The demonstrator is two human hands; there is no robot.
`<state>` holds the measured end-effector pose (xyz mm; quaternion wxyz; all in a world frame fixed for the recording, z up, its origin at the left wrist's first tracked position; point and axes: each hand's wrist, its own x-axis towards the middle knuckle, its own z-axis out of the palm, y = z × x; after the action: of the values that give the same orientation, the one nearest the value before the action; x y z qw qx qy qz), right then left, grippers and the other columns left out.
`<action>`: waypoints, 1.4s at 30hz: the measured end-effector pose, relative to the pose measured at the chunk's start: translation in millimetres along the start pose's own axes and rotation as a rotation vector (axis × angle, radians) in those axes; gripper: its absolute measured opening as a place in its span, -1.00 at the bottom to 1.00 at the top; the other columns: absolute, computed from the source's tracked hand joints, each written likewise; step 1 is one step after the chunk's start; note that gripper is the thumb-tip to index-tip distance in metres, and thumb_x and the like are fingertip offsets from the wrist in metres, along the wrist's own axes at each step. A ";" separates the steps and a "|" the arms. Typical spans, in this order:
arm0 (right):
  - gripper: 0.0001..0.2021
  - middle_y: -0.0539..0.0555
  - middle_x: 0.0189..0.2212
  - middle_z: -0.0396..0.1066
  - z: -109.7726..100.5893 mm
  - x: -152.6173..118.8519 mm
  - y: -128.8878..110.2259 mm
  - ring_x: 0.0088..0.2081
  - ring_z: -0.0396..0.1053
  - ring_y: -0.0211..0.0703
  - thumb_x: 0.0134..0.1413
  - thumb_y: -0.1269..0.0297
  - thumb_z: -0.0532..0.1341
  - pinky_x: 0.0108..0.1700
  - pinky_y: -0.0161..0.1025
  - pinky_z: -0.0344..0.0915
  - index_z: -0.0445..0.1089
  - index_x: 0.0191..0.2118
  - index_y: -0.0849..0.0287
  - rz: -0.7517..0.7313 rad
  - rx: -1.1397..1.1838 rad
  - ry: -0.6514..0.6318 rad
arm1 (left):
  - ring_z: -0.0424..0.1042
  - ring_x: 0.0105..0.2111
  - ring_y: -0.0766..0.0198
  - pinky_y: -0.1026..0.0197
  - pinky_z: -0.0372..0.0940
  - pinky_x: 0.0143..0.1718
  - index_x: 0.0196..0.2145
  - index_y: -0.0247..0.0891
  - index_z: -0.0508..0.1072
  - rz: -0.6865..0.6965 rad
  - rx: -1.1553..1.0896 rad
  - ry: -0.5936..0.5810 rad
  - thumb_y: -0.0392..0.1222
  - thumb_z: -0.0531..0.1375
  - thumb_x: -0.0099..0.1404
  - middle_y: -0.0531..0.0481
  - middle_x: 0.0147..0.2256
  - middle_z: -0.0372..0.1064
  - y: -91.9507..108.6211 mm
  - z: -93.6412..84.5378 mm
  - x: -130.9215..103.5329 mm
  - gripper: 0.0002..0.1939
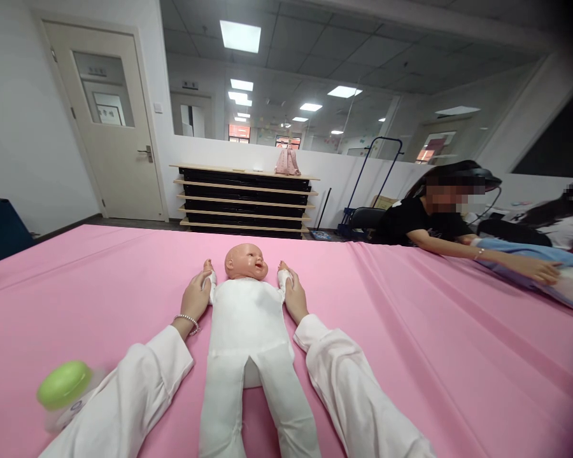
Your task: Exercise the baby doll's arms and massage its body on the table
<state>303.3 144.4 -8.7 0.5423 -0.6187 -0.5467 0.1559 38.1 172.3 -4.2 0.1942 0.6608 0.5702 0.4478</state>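
Fingers of the left hand (195, 298) and the right hand (296, 296) were curled narrowly around the raised arms of a doll (249, 318), one arm in each. It lay on its back on the pink-covered counter (138, 280), from the middle of the frame down to the bottom edge, dressed in white, its bare head (243, 261) farthest from the wearer and its face turned toward the right of the frame. Its legs were spread slightly apart.

A beaded bracelet (188, 322) circled the left wrist, and white sleeves (136, 388) covered both forearms. Beside the left sleeve, at lower left, was a container with a green lid (64, 384), partly hidden by that sleeve.

Over at the right, another person (405, 219) in a black top leaned in with an arm across light-blue cloth (520, 251); someone in white (566, 222) was at the far right edge. Beyond the counter, stacked boards (246, 197) carried a pink backpack (287, 162), below a wide window (344, 76). A closed door (109, 127) stood at upper left.
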 end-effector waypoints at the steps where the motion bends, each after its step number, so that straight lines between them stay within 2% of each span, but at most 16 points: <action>1: -0.56 0.09 0.08 0.21 0.3 0.2 0.4 0.10 0.17 -0.16 0.13 0.22 -0.14 0.10 -0.15 0.10 0.14 0.11 0.14 -0.063 0.029 -0.013 | 0.32 -0.05 0.13 0.10 0.22 -0.06 -0.11 -0.20 0.38 -0.002 0.001 0.000 -0.17 -0.08 0.23 -0.08 -0.04 0.34 0.2 -0.1 -0.2 -0.65; 3: -0.56 0.02 0.13 0.16 0.9 0.9 1.7 0.14 0.10 -0.23 0.13 0.26 -0.14 0.17 -0.17 0.03 0.17 0.11 0.11 -0.136 0.060 -0.032 | 0.32 -0.05 0.13 0.10 0.23 -0.06 -0.11 -0.20 0.38 -0.008 0.006 0.001 -0.17 -0.08 0.23 -0.08 -0.04 0.34 0.8 -0.4 -0.5 -0.65; 9: -0.58 0.04 0.08 0.23 0.8 0.8 3.0 0.10 0.18 -0.21 0.13 0.26 -0.12 0.15 -0.16 0.08 0.23 0.07 0.14 -0.077 0.041 -0.019 | 0.31 -0.04 0.11 0.09 0.22 -0.06 -0.11 -0.20 0.38 -0.008 0.007 -0.002 -0.16 -0.09 0.24 -0.08 -0.04 0.34 2.1 -1.0 -0.5 -0.64; 16: -0.56 -0.02 0.16 0.11 -1.3 -1.0 -2.5 0.16 0.09 -0.20 0.18 0.18 -0.12 0.18 -0.14 0.01 0.12 0.16 0.06 -0.133 0.039 -0.045 | 0.33 -0.06 0.14 0.10 0.23 -0.05 -0.12 -0.20 0.39 0.004 0.000 0.018 -0.17 -0.07 0.23 -0.08 -0.07 0.37 -4.1 3.5 2.8 -0.66; 21: -0.56 0.02 0.11 0.19 -1.3 -0.5 -3.5 0.12 0.14 -0.13 0.13 0.17 -0.05 0.15 -0.12 0.07 0.16 0.14 0.04 -0.105 0.004 -0.034 | 0.32 -0.05 0.13 0.10 0.22 -0.05 -0.11 -0.22 0.38 0.012 0.013 0.020 -0.18 -0.07 0.23 -0.09 -0.07 0.36 -4.7 4.7 4.4 -0.66; 28: -0.55 -0.01 0.12 0.16 -1.5 -1.0 -1.2 0.10 0.16 -0.13 0.13 0.16 -0.03 0.13 -0.12 0.09 0.12 0.15 0.01 -0.145 0.001 -0.040 | 0.30 -0.04 0.03 0.04 0.21 -0.07 -0.02 -0.27 0.26 -0.077 -0.027 0.017 -0.04 -0.02 0.23 -0.20 -0.03 0.31 -3.0 3.8 3.0 -0.59; 32: -0.54 0.09 0.03 0.26 -3.0 -5.5 -4.2 0.03 0.22 -0.07 0.09 0.18 -0.01 0.07 -0.08 0.15 0.14 0.14 0.05 -0.129 -0.110 0.032 | 0.24 0.02 0.04 0.05 0.19 -0.03 0.01 -0.25 0.21 -0.058 -0.025 0.117 -0.10 0.08 0.15 -0.19 0.00 0.24 -2.1 0.0 -1.9 -0.54; 35: -0.52 0.14 -0.03 0.27 -4.2 -13.5 -11.7 -0.03 0.27 -0.04 0.08 0.19 -0.02 0.01 -0.08 0.20 0.12 0.15 0.05 -0.209 -0.200 0.080 | 0.27 -0.02 0.06 0.06 0.21 -0.04 0.04 -0.22 0.16 -0.030 0.013 0.239 -0.13 0.11 0.11 -0.18 0.03 0.18 2.7 -5.7 -10.2 -0.49; 39: -0.42 0.22 0.04 0.19 -5.1 -26.8 -19.2 0.04 0.21 0.02 0.02 0.21 0.03 0.04 -0.06 0.17 -0.01 0.19 0.20 -0.310 -0.201 0.110 | 0.37 -0.15 0.11 0.10 0.29 -0.18 0.13 -0.18 0.00 0.019 0.030 0.330 -0.12 0.13 0.10 -0.20 0.10 0.08 13.7 -12.2 -27.3 -0.34; 42: -0.34 0.28 0.07 0.16 -5.9 -36.3 -19.0 0.06 0.19 0.05 -0.06 0.25 0.07 0.06 -0.03 0.16 -0.08 0.19 0.30 -0.321 -0.166 0.117 | 0.35 -0.11 0.12 0.16 0.30 -0.23 0.19 -0.20 -0.18 0.062 -0.018 0.353 -0.16 0.15 0.10 -0.23 0.12 0.05 19.7 -13.5 -42.5 -0.22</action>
<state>285.5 107.3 -5.1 0.5383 -0.5739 -0.6169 -0.0146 40.7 124.1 2.2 0.0830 0.5874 0.5706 0.5679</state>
